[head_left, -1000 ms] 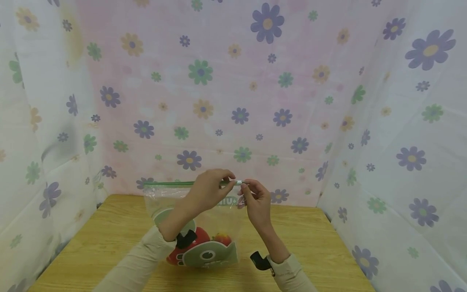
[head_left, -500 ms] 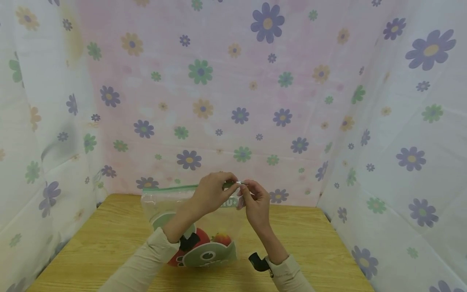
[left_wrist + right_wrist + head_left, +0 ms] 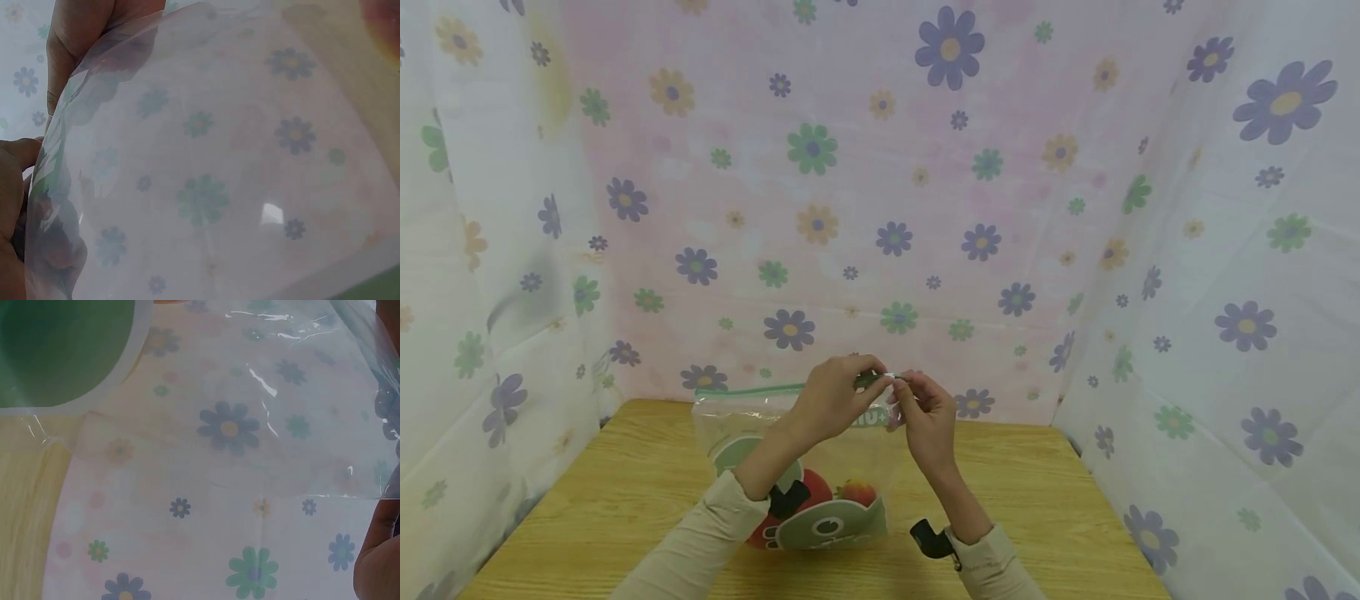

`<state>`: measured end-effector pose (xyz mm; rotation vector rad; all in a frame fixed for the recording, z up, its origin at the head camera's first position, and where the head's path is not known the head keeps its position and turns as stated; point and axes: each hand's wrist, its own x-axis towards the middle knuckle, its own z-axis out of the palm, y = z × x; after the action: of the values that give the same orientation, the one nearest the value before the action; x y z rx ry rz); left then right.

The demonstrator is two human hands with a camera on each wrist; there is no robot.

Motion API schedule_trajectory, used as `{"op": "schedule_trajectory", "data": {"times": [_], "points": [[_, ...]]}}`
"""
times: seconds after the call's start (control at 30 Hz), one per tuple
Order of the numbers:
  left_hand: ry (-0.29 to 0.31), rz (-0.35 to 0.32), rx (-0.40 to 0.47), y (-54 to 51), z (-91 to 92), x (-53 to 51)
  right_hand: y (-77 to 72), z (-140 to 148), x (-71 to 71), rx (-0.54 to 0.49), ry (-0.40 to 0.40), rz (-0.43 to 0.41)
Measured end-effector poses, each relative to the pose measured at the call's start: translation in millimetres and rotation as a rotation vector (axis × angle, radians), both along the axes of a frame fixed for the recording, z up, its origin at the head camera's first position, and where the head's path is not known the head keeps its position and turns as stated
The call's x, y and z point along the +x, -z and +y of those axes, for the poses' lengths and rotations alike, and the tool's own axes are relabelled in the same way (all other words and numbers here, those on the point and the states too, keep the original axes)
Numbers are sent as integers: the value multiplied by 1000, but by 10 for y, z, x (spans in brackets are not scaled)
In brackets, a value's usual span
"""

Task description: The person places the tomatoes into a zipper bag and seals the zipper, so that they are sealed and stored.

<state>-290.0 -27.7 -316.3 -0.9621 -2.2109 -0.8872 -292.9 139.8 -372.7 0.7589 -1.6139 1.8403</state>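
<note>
A clear plastic zip bag [image 3: 722, 408] with a green zip edge stands upright in the head view, its lower part printed with a green cartoon shape. Through the plastic show a large red item [image 3: 815, 487] and a smaller red-yellow fruit [image 3: 857, 492]. My left hand [image 3: 835, 396] reaches across the front of the bag and pinches the zip near its right corner. Just right of it, my right hand [image 3: 931, 425] pinches the corner end of the zip. The fingertips nearly meet over a small pale piece there. Both wrist views look through the clear plastic [image 3: 219, 156].
The bag's base is on a wood-grain table [image 3: 1015, 483]. A flower-printed cloth [image 3: 850, 192] encloses the table at the back and both sides. Each wrist wears a black camera mount, such as the right wrist mount [image 3: 931, 539].
Over the second, the zip edge left of my left hand has sunk slightly and my left hand has edged a little right. Both hands keep their pinch at the corner.
</note>
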Motion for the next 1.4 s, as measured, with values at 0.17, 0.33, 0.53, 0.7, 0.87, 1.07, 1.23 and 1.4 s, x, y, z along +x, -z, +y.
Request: {"op": "schedule_trajectory", "data": {"times": [0.17,0.33,0.53,0.7,0.87,1.07,1.23,1.4], "points": [[0,43,-5,19,-28,-11,0,9,2,9,4,-36],[0,86,-5,46,-70,-29,-3,23,3,21,14,-63],[4,106,-5,69,-156,-35,0,40,12,18,22,-62],[7,108,-5,70,-221,-33,9,43,-1,9,20,-48],[7,129,-10,85,-268,-37,9,42,7,8,18,-48],[4,154,-16,93,-327,-32,18,50,12,9,1,-29],[-15,156,-21,86,-379,-11,29,54,3,8,4,-28],[-20,151,-26,90,-430,-4,31,58,6,-6,-5,-36]]}}
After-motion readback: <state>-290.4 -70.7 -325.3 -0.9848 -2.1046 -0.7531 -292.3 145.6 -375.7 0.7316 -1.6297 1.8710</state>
